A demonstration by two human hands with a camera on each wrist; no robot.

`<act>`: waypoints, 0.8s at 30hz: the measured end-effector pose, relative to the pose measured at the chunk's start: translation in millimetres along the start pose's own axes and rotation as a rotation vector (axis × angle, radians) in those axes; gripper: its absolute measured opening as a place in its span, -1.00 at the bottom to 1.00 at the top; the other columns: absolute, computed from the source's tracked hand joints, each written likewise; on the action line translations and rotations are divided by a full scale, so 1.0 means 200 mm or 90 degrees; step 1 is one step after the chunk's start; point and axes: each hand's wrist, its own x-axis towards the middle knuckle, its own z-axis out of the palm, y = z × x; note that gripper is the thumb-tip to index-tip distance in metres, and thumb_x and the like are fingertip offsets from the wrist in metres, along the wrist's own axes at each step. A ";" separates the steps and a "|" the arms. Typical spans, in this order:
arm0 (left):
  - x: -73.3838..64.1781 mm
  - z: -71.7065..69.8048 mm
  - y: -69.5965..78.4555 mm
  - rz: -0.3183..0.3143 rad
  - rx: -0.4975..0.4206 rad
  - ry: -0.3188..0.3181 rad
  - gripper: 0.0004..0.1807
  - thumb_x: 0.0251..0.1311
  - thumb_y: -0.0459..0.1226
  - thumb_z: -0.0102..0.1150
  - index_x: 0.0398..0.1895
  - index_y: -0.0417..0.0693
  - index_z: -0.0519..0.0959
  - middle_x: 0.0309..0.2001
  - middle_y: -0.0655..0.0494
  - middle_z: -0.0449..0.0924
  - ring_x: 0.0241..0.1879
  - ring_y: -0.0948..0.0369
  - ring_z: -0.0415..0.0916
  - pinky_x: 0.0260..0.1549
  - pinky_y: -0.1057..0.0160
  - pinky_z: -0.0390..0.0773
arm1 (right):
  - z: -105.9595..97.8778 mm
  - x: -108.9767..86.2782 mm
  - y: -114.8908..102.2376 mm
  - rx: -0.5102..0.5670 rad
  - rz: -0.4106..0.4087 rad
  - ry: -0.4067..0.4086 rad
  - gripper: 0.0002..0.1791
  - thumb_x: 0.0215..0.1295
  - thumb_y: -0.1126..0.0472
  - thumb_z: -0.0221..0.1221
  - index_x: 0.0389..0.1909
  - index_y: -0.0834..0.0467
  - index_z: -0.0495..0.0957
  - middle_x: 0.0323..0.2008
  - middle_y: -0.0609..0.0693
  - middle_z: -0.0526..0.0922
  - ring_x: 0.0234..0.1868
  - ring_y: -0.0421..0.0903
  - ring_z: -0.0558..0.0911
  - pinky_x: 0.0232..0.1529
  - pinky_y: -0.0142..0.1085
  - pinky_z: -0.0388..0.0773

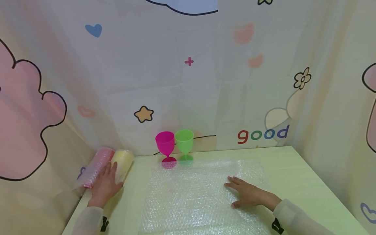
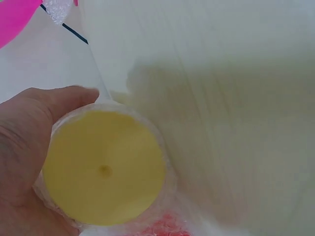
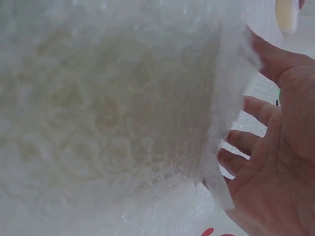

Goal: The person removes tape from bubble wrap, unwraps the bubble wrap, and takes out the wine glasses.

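At the table's left, a bubble-wrapped yellow cup (image 1: 125, 160) lies on its side. My left hand (image 1: 105, 187) holds it, thumb and fingers around its side; the left wrist view shows its round yellow end (image 2: 106, 169) through this grip. A bubble-wrapped pink bundle (image 1: 98, 164) lies along the hand's left side. Over the right part of a flat clear bubble wrap sheet (image 1: 188, 195), my right hand (image 1: 249, 193) has its fingers spread. In the right wrist view, the edge of bubble wrap (image 3: 224, 113) overlaps the fingertips of that hand (image 3: 280, 142).
Behind the sheet, a pink goblet (image 1: 165, 143) and a green goblet (image 1: 185, 141) stand upright side by side. The sheet's far edge overlaps the pink goblet's foot. A printed cloth backdrop (image 1: 199, 88) encloses the pale table (image 1: 299, 182) at the back and sides.
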 end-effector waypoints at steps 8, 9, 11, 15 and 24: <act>0.00 0.01 0.00 -0.005 -0.026 0.025 -0.10 0.13 -0.19 0.24 0.47 -0.34 0.07 0.44 -0.46 0.07 0.36 -0.38 0.13 0.17 -0.37 0.33 | 0.01 0.00 0.01 -0.004 -0.008 0.001 -0.08 0.06 -0.19 0.36 0.44 0.00 0.26 0.56 0.13 0.05 0.56 0.24 0.01 0.42 0.27 0.11; -0.01 0.00 0.00 -0.007 -0.031 0.030 -0.11 0.13 -0.18 0.23 0.47 -0.35 0.08 0.43 -0.47 0.09 0.35 -0.38 0.15 0.14 -0.37 0.35 | 0.01 0.00 0.01 -0.006 -0.010 0.002 -0.08 0.07 -0.19 0.36 0.44 0.00 0.26 0.56 0.13 0.05 0.56 0.24 0.01 0.43 0.27 0.11; -0.01 0.01 0.00 -0.009 -0.040 0.040 -0.13 0.15 -0.19 0.22 0.46 -0.35 0.09 0.42 -0.47 0.11 0.34 -0.39 0.17 0.11 -0.38 0.37 | 0.01 0.00 0.01 -0.008 -0.013 0.003 -0.08 0.07 -0.20 0.36 0.44 0.01 0.26 0.55 0.14 0.05 0.56 0.24 0.01 0.43 0.26 0.11; -0.02 0.01 0.01 -0.004 -0.053 0.074 -0.18 0.16 -0.21 0.21 0.44 -0.36 0.14 0.39 -0.46 0.18 0.30 -0.39 0.23 0.09 -0.37 0.39 | 0.00 0.00 0.01 -0.007 -0.021 0.005 -0.07 0.07 -0.20 0.35 0.44 0.04 0.26 0.55 0.16 0.06 0.55 0.26 0.02 0.42 0.27 0.11; -0.06 -0.05 0.10 -0.006 -0.074 0.123 -0.20 0.20 -0.22 0.20 0.46 -0.32 0.13 0.40 -0.41 0.21 0.23 -0.40 0.33 -0.05 -0.36 0.47 | 0.00 0.00 0.01 -0.004 -0.019 0.004 -0.07 0.06 -0.19 0.36 0.44 0.04 0.27 0.55 0.16 0.06 0.55 0.27 0.02 0.42 0.27 0.12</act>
